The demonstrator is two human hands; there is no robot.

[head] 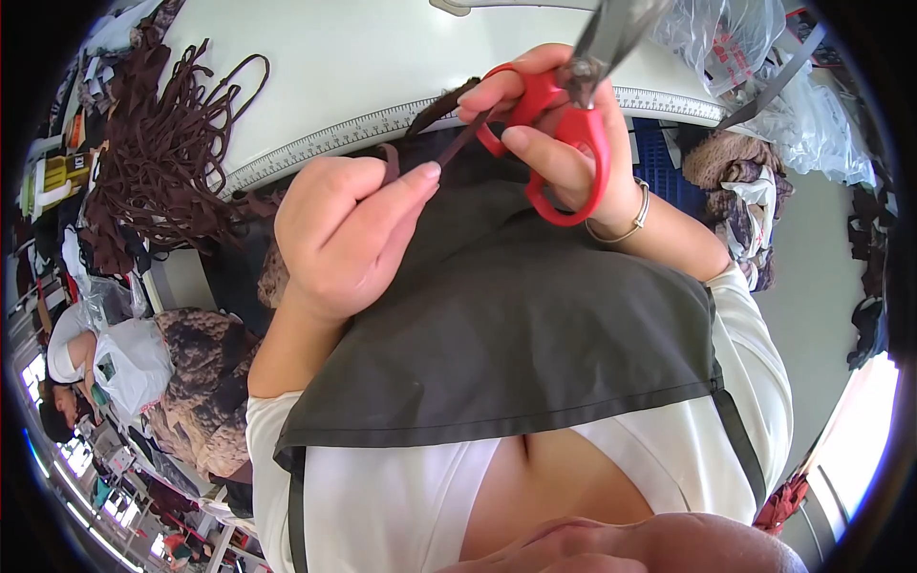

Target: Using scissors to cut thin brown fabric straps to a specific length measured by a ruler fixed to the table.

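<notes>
My left hand (pixel 347 236) pinches a thin dark brown fabric strip (pixel 462 140) between thumb and fingers, over my dark apron (pixel 501 322). The strip runs taut up to my right hand (pixel 573 143), where fingertips hold its other part. Red-handled scissors (pixel 591 168) hang on the fingers of that same right hand, their metal blades pointing up and away from me. A darker bit of fabric (pixel 444 107) sticks out beyond the right fingertips, above the table edge. How far the blades are apart is blurred.
A ruler strip (pixel 322 147) runs along the front edge of the white table (pixel 344 57). Tangled brown strips (pixel 161 157) hang over the table's left side. Clear plastic bags (pixel 795 114) lie at the right. Patterned fabric (pixel 204 379) and a white bag (pixel 132 365) are at my left, near another person (pixel 71 351).
</notes>
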